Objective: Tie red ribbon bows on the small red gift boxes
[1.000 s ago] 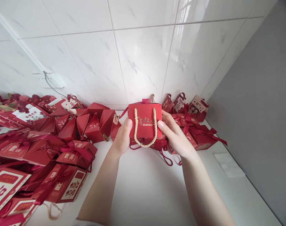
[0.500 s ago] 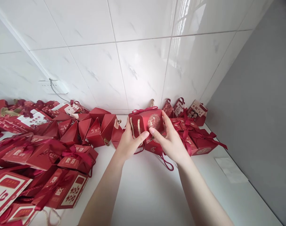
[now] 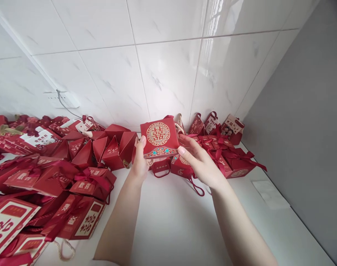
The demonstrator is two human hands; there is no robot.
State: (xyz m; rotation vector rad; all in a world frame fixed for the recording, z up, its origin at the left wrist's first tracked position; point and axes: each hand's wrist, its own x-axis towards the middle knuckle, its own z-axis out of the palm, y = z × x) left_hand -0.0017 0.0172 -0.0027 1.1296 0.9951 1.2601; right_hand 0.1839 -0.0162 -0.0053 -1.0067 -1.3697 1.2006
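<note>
A red gift box [image 3: 159,137] with a round gold emblem and a colourful patterned border is held up over the white table. My left hand [image 3: 139,162] grips its left side, the thumb on the front face. At the box's right edge, my right hand [image 3: 198,160] has its thumb and fingers around the side. A cream rope handle [image 3: 179,128] shows at the box's right. Just below and behind it sits another red box [image 3: 181,165] with a dark red cord loop [image 3: 196,187] lying on the table.
Red boxes with ribbons [image 3: 87,218] are heaped on the left. Open-topped red boxes [image 3: 115,149] stand by the tiled wall. More boxes [image 3: 231,128] are grouped at the back right, near a grey panel [image 3: 304,122]. A white sheet [image 3: 270,194] lies right.
The box has been turned so its large emblem face now points at me, and it has shifted slightly left. My left hand moved left with it; my right hand moved to its right edge.
</note>
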